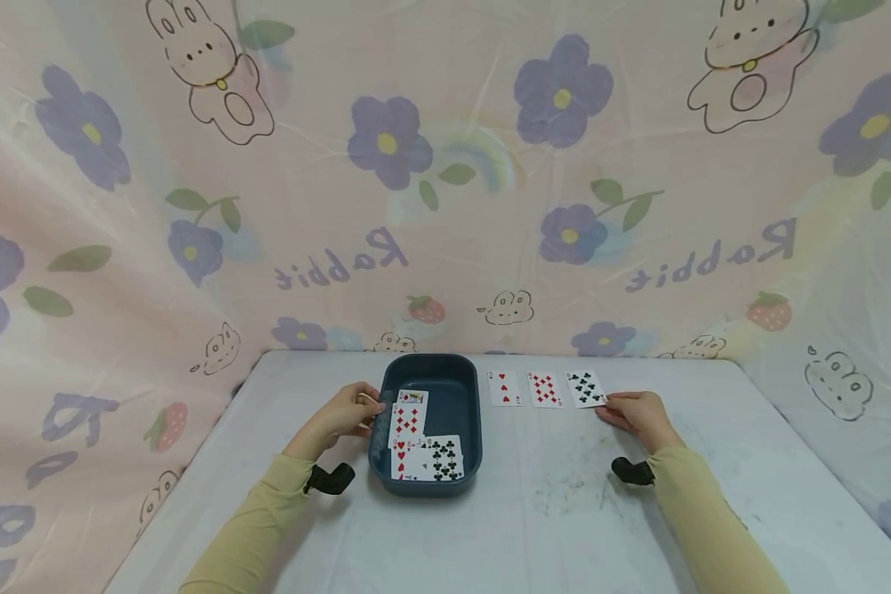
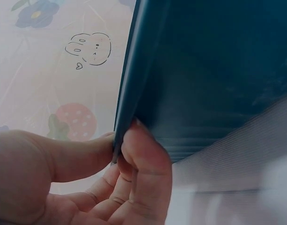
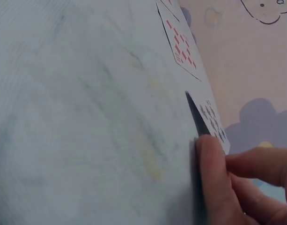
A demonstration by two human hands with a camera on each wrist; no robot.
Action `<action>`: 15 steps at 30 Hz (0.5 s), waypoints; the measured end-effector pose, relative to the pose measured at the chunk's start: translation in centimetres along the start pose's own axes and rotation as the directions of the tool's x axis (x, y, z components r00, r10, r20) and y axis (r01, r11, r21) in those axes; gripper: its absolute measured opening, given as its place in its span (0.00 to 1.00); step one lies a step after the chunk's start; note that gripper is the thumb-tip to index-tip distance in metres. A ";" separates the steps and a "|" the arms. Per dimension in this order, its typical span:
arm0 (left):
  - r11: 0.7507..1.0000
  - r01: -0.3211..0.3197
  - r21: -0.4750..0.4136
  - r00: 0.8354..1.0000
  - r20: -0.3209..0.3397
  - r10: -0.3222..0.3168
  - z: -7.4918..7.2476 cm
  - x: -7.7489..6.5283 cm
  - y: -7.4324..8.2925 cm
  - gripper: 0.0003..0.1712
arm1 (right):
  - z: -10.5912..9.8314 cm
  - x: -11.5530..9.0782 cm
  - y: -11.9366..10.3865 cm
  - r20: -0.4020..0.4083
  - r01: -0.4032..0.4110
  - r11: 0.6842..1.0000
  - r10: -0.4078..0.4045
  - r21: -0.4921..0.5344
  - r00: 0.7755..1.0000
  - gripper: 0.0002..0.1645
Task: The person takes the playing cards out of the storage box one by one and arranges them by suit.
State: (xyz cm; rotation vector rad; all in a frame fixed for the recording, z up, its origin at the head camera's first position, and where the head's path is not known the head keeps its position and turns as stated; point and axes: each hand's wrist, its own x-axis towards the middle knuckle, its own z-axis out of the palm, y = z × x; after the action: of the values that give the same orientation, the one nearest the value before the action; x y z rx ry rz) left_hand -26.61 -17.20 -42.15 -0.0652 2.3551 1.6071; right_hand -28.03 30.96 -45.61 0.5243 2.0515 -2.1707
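My left hand (image 1: pixel 351 412) pinches the left rim of a dark blue tray (image 1: pixel 475 412), thumb on one side of the wall and fingers on the other, as the left wrist view shows. Several playing cards (image 1: pixel 407 425) lie overlapping inside the tray, diamonds, hearts and clubs among them. To the right of the tray, my right hand (image 1: pixel 638 417) pinches a clubs playing card (image 1: pixel 585 388) by its lower right corner. In the right wrist view this card (image 3: pixel 212 119) tilts with a dark shadow beneath its near edge.
Between the tray and the clubs card lie a hearts card (image 1: pixel 504 388) and a diamonds card (image 1: pixel 545 389), face up in a row. All rest on a white-covered table (image 1: pixel 535 528). A patterned curtain (image 1: pixel 460 223) hangs behind and at the sides.
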 end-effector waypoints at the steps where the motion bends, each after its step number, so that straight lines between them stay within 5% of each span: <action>1: 1.000 -0.001 0.000 1.000 0.000 0.001 0.0 0.0 0.0 0.16 | 0.0 0.0 0.0 -0.001 -0.003 1.000 0.003 0.005 1.000 0.28; 15: 1.000 0.004 0.004 1.000 -0.009 -0.004 0.1 -0.2 0.1 0.16 | -0.5 -0.3 0.1 -0.003 0.013 1.000 -0.013 -0.011 1.000 0.27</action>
State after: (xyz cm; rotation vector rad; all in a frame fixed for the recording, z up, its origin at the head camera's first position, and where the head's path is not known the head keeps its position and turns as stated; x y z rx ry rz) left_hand -26.45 -17.12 -42.09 -0.0759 2.3633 1.6040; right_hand -27.66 31.43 -45.67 0.5146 2.0723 -2.1659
